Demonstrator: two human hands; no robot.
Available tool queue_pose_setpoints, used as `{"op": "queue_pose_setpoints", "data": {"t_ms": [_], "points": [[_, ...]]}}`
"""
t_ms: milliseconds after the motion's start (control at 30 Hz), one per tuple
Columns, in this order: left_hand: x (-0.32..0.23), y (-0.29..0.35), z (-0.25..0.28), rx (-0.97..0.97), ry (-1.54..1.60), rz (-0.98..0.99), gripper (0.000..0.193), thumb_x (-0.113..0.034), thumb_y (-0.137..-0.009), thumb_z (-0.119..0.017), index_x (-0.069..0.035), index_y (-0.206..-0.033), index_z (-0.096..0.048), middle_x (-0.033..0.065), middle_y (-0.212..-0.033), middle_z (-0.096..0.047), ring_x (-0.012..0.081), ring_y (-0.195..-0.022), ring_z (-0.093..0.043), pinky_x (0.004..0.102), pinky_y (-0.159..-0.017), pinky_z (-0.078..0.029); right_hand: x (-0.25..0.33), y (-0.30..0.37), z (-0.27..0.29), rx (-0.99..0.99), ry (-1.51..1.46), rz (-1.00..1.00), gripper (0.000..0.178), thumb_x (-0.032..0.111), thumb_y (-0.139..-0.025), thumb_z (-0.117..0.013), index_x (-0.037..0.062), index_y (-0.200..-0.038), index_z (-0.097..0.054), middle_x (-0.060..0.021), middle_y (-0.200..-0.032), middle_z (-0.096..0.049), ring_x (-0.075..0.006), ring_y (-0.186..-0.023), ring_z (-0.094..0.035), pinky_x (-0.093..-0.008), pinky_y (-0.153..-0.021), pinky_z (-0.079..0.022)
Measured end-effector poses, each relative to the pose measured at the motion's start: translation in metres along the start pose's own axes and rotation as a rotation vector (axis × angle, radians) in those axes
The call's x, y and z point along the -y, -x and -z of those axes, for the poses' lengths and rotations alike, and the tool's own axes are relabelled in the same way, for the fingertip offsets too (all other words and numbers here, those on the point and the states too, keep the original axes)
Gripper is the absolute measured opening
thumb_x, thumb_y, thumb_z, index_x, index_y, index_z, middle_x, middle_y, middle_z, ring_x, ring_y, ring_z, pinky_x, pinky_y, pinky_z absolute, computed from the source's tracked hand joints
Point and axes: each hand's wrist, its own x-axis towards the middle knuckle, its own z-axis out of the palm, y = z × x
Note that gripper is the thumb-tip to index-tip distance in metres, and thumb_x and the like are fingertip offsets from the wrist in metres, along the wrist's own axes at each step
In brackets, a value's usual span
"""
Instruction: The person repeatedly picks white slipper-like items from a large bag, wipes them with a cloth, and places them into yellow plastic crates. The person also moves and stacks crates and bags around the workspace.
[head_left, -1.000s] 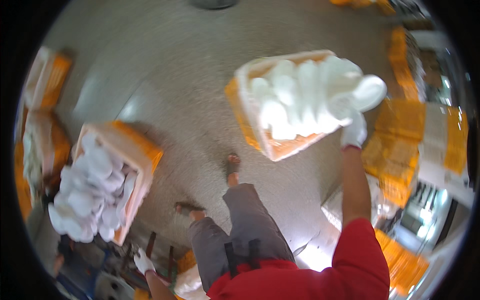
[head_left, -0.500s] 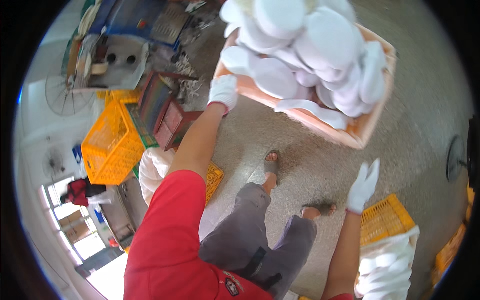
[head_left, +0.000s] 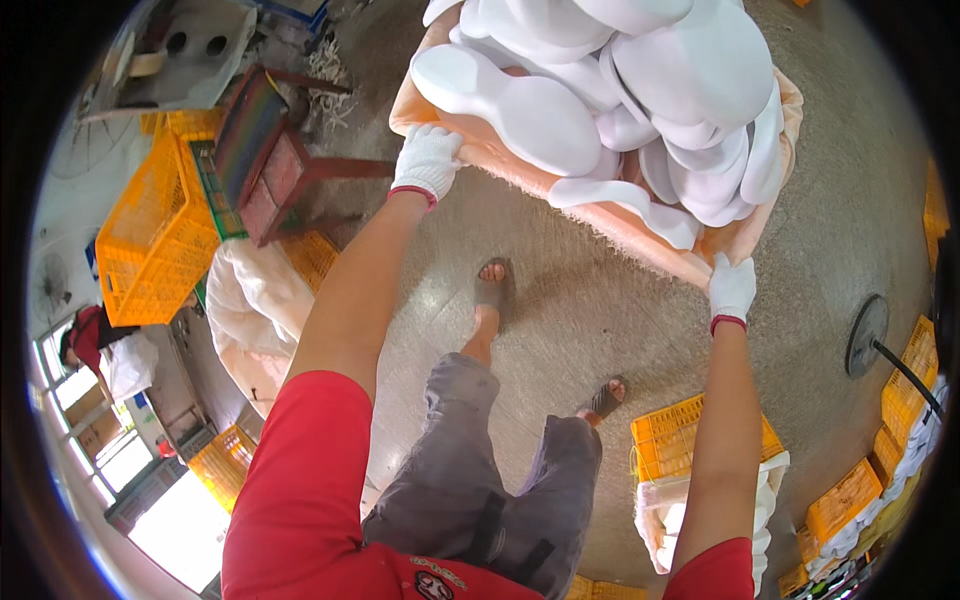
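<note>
And here the left forearm slants up, gloved left hand gripping; right forearm nearly straight, gloved right hand clasping lower in view!

Gloved hands: two, left hand and right hand. Peach-lined box, far centre: one. White foot-shaped pieces within it: more than ten; overlap hides the exact number. Grey sandals: two. Red chair, left: one. Left-side yellow crates: at least three. Near-right yellow crate: one. Black disc, right: one. Right-edge yellow crates: at least three.
</note>
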Motion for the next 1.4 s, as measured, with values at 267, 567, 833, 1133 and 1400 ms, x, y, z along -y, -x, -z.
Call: {"op": "queue_pose_setpoints", "data": {"t_ms": [267, 567, 833, 1133, 1400], "points": [[-0.079, 0.102, -0.009, -0.002, 0.076, 0.092, 0.016, -0.026, -0.092, -0.072, -0.013, -0.102, -0.073, 0.0116, -0.103, -0.073, 0.0363, -0.112, -0.066, 0.0485, -0.101, -0.048, -0.074, -0.014, 0.017, 0.095, -0.083, -0.05, 0.049, 0.036, -0.094, -0.074, -0.0083, -0.115, -0.069, -0.0361, -0.116, -0.074, -0.0531, -0.111, -0.071, -0.0558, -0.097, -0.056], [-0.163, 0.2, -0.014, 0.038, 0.072, 0.201, 0.017, -0.022, -0.096, -0.072, -0.012, -0.109, -0.078, 0.0121, -0.106, -0.075, 0.0361, -0.109, -0.068, 0.0481, -0.099, -0.053, -0.16, 0.0, 0.036, 0.112, -0.042, 0.019, 0.044, 0.031, -0.094, -0.076, -0.0067, -0.115, -0.07, -0.0352, -0.115, -0.075, -0.0516, -0.113, -0.073, -0.0547, -0.098, -0.057], [-0.254, 0.337, -0.008, 0.385, 0.16, 0.303, 0.018, -0.019, -0.092, -0.068, -0.012, -0.081, -0.081, 0.0134, -0.084, -0.078, 0.0323, -0.083, -0.077, 0.0473, -0.075, -0.061, -0.293, 0.013, 0.06, 0.521, -0.416, 0.096, 0.05, 0.016, -0.103, -0.075, -0.0112, -0.143, -0.064, -0.0164, -0.12, -0.076, -0.0281, -0.095, -0.073, -0.0433, -0.084, -0.062], [-0.446, 0.611, -0.021, 0.04, 0.499, 0.645, 0.006, -0.022, -0.086, -0.072, -0.02, -0.087, -0.077, 0.0, -0.095, -0.071, 0.0265, -0.094, -0.068, 0.0444, -0.077, -0.054, -0.369, -0.016, 0.064, 1.309, -0.604, -0.126, 0.053, 0.034, -0.114, -0.048, 0.004, -0.158, -0.05, -0.0125, -0.156, -0.059, -0.0365, -0.144, -0.054, -0.0563, -0.12, -0.047], [-0.526, 0.861, -0.045, 0.066, 0.506, 0.923, 0.015, -0.027, -0.086, -0.074, -0.018, -0.098, -0.076, 0.0035, -0.105, -0.067, 0.0286, -0.102, -0.066, 0.0467, -0.085, -0.052, -0.367, 0.192, 0.016, 0.862, -0.218, 0.054, 0.067, 0.004, -0.104, -0.063, 0.005, -0.166, -0.041, -0.0167, -0.147, -0.063, -0.036, -0.122, -0.069, -0.0492, -0.1, -0.061]]}}
